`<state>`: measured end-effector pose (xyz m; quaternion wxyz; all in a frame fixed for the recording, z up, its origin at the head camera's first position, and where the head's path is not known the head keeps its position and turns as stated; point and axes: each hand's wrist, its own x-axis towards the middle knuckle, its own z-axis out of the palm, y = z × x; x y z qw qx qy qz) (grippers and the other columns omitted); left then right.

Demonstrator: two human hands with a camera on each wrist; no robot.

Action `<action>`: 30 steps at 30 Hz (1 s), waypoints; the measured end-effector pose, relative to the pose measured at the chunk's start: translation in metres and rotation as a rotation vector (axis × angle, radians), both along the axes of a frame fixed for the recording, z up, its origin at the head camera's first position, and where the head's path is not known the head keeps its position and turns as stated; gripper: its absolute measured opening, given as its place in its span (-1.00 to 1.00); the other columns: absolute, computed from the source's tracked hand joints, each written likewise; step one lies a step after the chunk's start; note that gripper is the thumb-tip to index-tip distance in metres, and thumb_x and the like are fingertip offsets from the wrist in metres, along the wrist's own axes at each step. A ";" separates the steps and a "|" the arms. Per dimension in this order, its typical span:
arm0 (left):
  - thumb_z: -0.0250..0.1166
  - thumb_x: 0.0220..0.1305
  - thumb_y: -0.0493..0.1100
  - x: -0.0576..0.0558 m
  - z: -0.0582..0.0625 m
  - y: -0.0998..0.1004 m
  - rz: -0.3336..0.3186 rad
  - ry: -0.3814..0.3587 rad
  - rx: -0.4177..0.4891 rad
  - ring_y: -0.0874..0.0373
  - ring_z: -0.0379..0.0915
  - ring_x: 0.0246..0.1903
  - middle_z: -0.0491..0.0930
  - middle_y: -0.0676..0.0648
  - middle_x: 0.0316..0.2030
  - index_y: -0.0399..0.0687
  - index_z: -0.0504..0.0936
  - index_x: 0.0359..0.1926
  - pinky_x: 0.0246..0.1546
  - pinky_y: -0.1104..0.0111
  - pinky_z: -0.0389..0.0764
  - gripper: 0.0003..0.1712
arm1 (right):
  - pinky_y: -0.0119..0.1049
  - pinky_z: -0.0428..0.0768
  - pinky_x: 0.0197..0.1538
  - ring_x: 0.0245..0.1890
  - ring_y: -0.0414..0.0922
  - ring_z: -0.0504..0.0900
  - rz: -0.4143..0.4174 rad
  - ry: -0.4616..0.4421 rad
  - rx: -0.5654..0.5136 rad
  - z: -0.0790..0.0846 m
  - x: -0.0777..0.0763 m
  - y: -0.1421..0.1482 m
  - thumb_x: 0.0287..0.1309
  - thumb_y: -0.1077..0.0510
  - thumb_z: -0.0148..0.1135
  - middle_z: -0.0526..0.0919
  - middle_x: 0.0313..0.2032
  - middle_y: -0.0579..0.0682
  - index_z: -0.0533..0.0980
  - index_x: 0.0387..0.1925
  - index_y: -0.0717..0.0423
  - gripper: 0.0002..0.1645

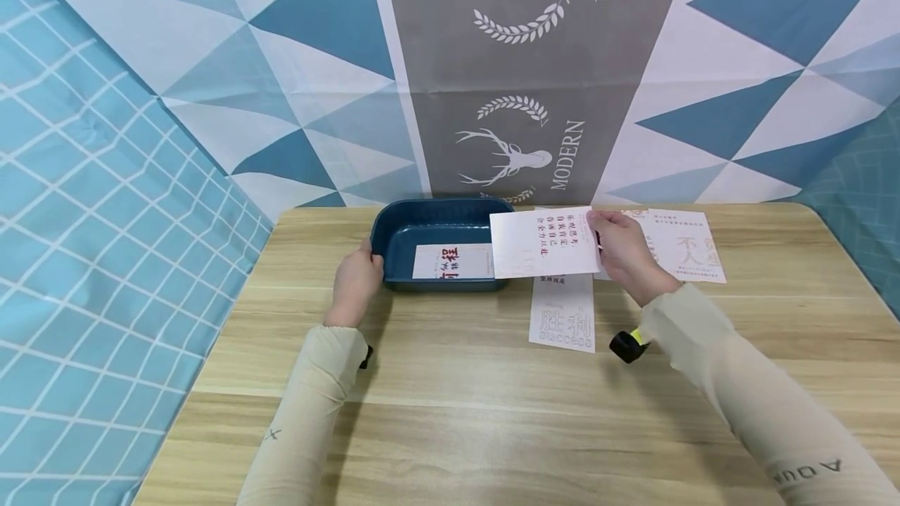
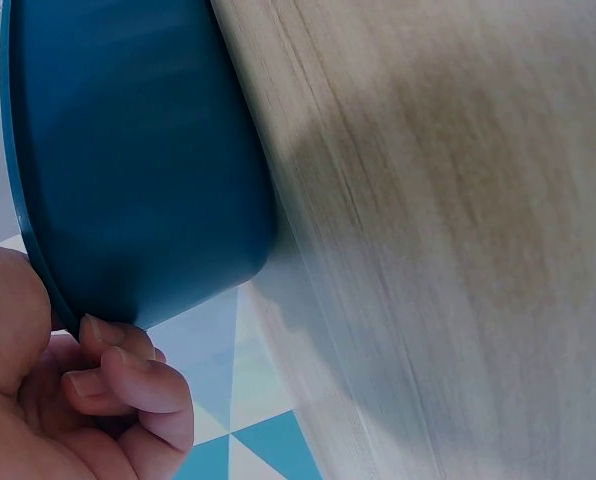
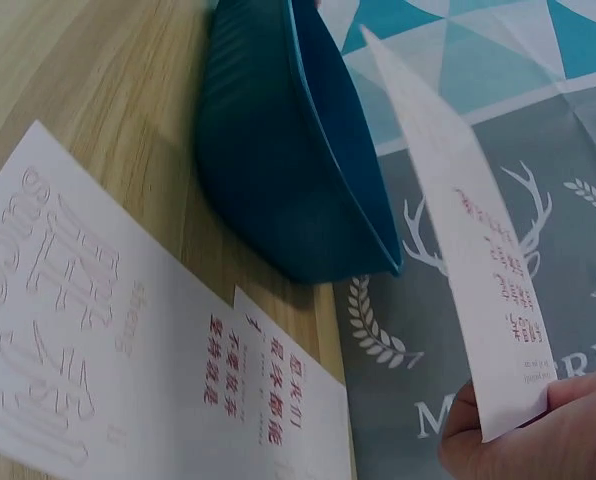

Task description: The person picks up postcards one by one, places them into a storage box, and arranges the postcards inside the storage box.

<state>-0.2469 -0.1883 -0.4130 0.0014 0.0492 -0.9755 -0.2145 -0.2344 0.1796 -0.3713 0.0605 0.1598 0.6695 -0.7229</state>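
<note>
My left hand grips the left rim of a dark blue plastic bin, thumb over the edge and fingers curled beneath it in the left wrist view. Inside the bin lies a white card with large red characters. Pinched by its right end in my right hand is another white card, printed with red lines of text. In the head view its left end overlaps the bin's right rim; the right wrist view shows this held card raised above the tabletop, bent near its far end.
More printed cards lie to the right of the bin: one with outlined lettering and a larger one farther right. They rest on a wood-grain table. A patterned curtain hangs right behind the table's back edge.
</note>
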 end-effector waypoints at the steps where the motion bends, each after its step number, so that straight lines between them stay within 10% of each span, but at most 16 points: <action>1: -0.16 0.37 -0.18 0.000 0.000 0.000 -0.002 -0.001 0.001 -0.12 0.50 -0.27 0.54 -0.41 -0.02 -0.36 0.24 0.31 -0.13 0.05 0.50 -0.45 | -0.52 0.46 -0.21 -0.23 -0.36 0.42 0.004 -0.001 0.001 -0.001 -0.001 -0.002 0.40 0.11 -0.21 0.38 -0.19 -0.14 0.29 0.02 0.18 -0.71; 7: -0.16 0.38 -0.16 0.001 -0.001 -0.001 0.003 -0.012 0.004 -0.14 0.52 -0.21 0.50 -0.42 0.04 -0.37 0.18 0.34 -0.09 0.04 0.50 -0.42 | -0.54 0.44 -0.16 -0.20 -0.36 0.41 0.012 -0.016 0.003 -0.003 -0.003 -0.008 0.41 0.11 -0.25 0.38 -0.16 -0.15 0.08 0.33 0.37 -0.42; 30: -0.14 0.38 -0.17 0.000 -0.001 0.000 0.008 0.001 0.017 -0.09 0.48 -0.31 0.55 -0.39 -0.01 -0.34 0.21 0.33 -0.15 0.08 0.50 -0.44 | -0.34 0.35 0.25 0.30 -0.03 0.29 -0.037 -0.064 -0.045 -0.006 -0.021 -0.041 0.40 0.18 -0.24 0.23 0.34 0.19 0.08 0.35 0.33 -0.44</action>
